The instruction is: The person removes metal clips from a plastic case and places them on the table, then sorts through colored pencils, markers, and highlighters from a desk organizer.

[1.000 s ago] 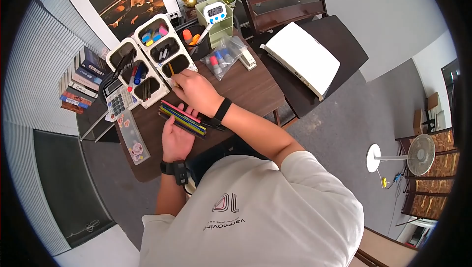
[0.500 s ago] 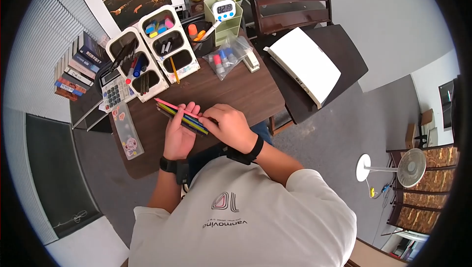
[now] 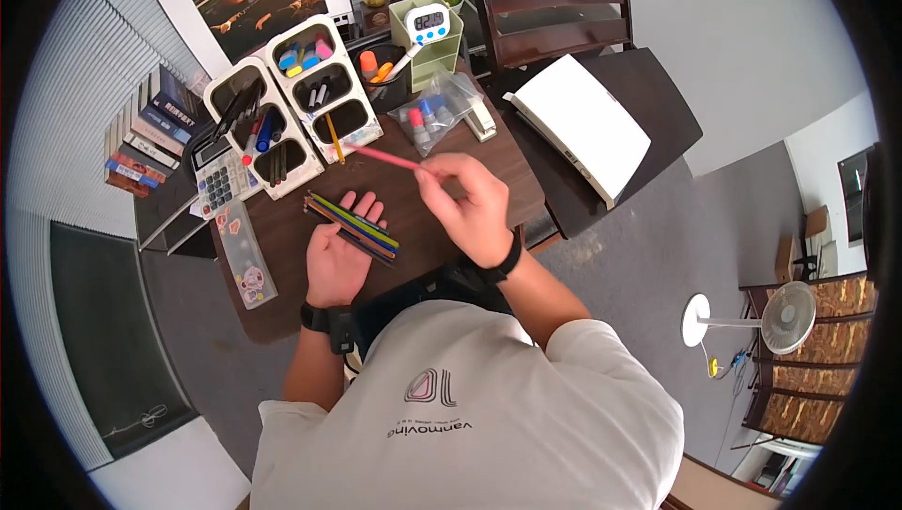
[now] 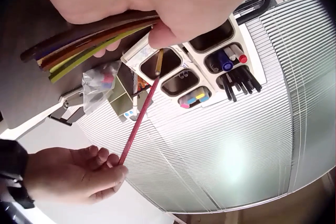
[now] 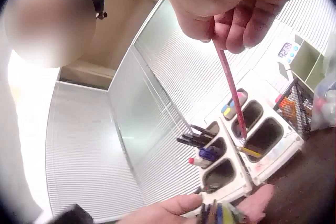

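My right hand [image 3: 470, 209] pinches a pink colored pencil [image 3: 385, 156] by one end, its other end pointing left toward the pen organizer. In my left hand [image 3: 338, 270], palm up, lies a bundle of colored pencils [image 3: 357, 228], green, blue, brown and dark, with the thumb across them. A yellow pencil [image 3: 334, 137] leans in the front compartment of the right white organizer [image 3: 355, 142]. Seen from the left wrist, the pink pencil [image 4: 139, 124] slants up toward that compartment. The left white organizer [image 3: 299, 183] holds black pens, markers and dark pencils.
Behind the organizers stand a mesh pen cup [image 3: 395, 95] and a green holder with a timer [image 3: 428, 22]. A plastic bag of markers [image 3: 434, 115] and a stapler [image 3: 481, 120] lie to the right. A calculator [image 3: 221, 181] and sticker-covered case [image 3: 246, 261] sit left.
The yellow pencil went from my right hand into the organizer's front compartment. My right hand then took the pink pencil from the left-hand bundle and lifted it up and right.
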Demonstrator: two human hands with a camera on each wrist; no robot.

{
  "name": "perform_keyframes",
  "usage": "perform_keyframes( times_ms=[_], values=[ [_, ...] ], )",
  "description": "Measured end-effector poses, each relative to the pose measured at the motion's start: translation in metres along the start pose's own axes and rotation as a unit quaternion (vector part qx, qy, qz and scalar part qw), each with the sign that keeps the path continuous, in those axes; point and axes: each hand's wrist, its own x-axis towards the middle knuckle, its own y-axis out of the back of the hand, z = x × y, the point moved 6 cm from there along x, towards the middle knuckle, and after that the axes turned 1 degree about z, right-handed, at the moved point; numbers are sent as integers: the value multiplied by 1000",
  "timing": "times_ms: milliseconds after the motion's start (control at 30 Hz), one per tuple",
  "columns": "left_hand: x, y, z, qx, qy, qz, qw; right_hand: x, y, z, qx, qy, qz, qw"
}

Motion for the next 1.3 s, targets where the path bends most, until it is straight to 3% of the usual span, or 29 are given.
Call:
perform_keyframes(
  times_ms=[133, 233, 433, 867, 1033, 1167, 1300],
  values=[
    [0, 2, -1, 65, -18, 9, 998, 15, -39, 18, -88, 76, -49, 992],
    [-1, 5, 0, 46, -16, 18, 999, 13, -81, 39, -137, 44, -139, 980],
    [-6, 4, 1, 41, -15, 9, 999, 10, -100, 36, -138, 31, -187, 972],
    [-3, 8, -1, 29, -12, -24, 999, 7, -103, 34, -124, 33, -198, 972],
    [-5, 9, -2, 31, -42, 11, 999, -7, -69, 11, -100, -9, -192, 976],
    [-2, 16, -3, 39, -81, 57, 994, -45, -52, 12, -137, -94, -311, 936],
    [3, 7, -8, 47, -77, 48, 995, -57, -41, 17, -127, -96, -270, 950]
  ],
)
